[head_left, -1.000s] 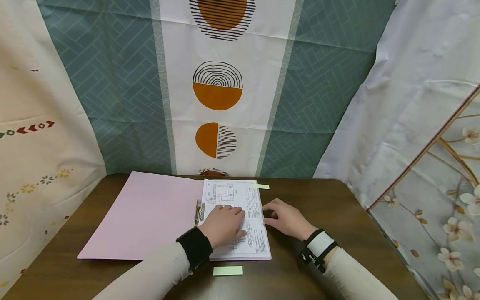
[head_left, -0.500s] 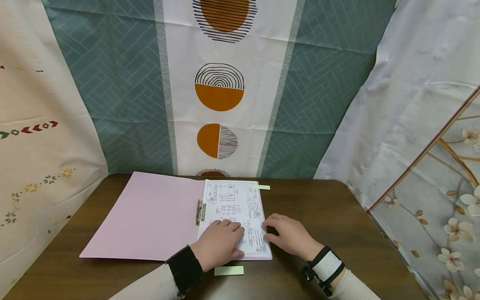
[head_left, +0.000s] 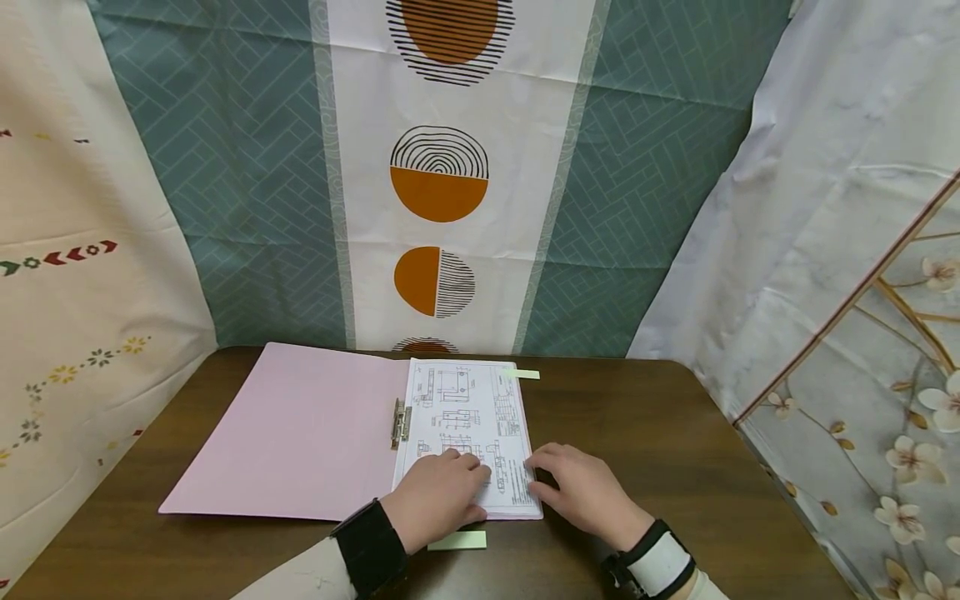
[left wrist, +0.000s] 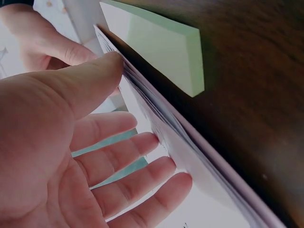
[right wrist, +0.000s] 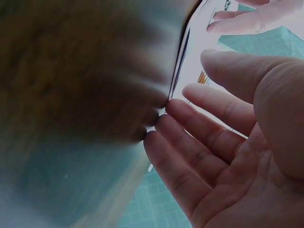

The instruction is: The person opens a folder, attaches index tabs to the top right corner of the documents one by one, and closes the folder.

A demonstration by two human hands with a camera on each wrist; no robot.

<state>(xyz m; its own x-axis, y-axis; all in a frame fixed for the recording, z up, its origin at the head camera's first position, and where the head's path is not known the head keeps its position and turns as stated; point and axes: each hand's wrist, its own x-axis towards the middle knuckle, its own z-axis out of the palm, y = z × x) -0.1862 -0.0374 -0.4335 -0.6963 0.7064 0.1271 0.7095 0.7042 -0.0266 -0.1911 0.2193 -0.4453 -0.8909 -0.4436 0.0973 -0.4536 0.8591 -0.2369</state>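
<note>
A pink folder [head_left: 300, 442] lies spread on the table, with a metal clip [head_left: 401, 423] at its spine. On its right side is a stack of printed technical drawings [head_left: 465, 392]. My left hand [head_left: 438, 497] rests on the lower part of the sheets, fingers extended; in the left wrist view its thumb [left wrist: 95, 80] is at the stack's near edge. Along the right edge, my right hand [head_left: 585, 490] touches the sheets with relaxed fingertips [right wrist: 178, 108]. A pale green sticky-note pad [left wrist: 156, 45] lies on the table just below the folder, partly covered by the left hand in the head view.
One pale green sticky tab [head_left: 528, 374] sticks out from the sheets' upper right edge. The brown wooden table [head_left: 645, 408] extends right of the folder. Patterned cloth [head_left: 442, 283] hangs behind the table's far edge, with more cloth at both sides.
Both hands have slid toward the near end of the sheets, uncovering more of the drawing. The right hand has moved down along the right edge. Folder and sticky notes stay in place.
</note>
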